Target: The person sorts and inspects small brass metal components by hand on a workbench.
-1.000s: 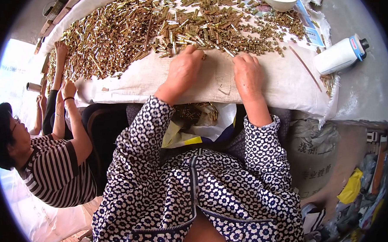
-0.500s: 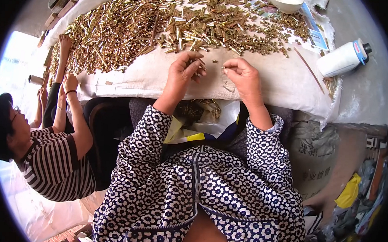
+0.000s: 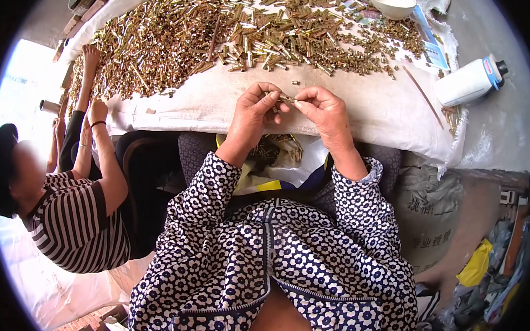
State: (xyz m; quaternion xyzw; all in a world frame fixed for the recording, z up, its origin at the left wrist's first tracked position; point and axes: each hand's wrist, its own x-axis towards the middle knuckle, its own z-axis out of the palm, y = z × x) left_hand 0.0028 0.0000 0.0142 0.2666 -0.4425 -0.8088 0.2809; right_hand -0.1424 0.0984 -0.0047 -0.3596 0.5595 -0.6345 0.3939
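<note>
In front of me, over the near part of the cloth-covered table (image 3: 184, 112), my two hands meet. My left hand (image 3: 251, 113) is closed on slim brass-coloured metal tubes (image 3: 286, 98), partly hidden by the fingers. With thumb and forefinger pinched, my right hand (image 3: 329, 116) grips a small metal piece against the end of one tube. A single short metal piece (image 3: 296, 82) lies on the cloth just beyond my hands. Farther off spreads a heap of brass-coloured tubes and small fittings (image 3: 164, 37). Below my hands, an open bag (image 3: 315, 162) on my lap holds more tubes.
A white bowl (image 3: 393, 4) stands at the far right, near a blue-and-white sheet (image 3: 430, 39). A white bottle (image 3: 468, 82) and a thin stick (image 3: 423, 96) lie to the right. At the left, a person in a striped shirt (image 3: 76, 222) sits with hands near the heap.
My right hand has moved left and my left hand slightly right and down, so they now meet. The small piece in my right fingers has come to the tube's end.
</note>
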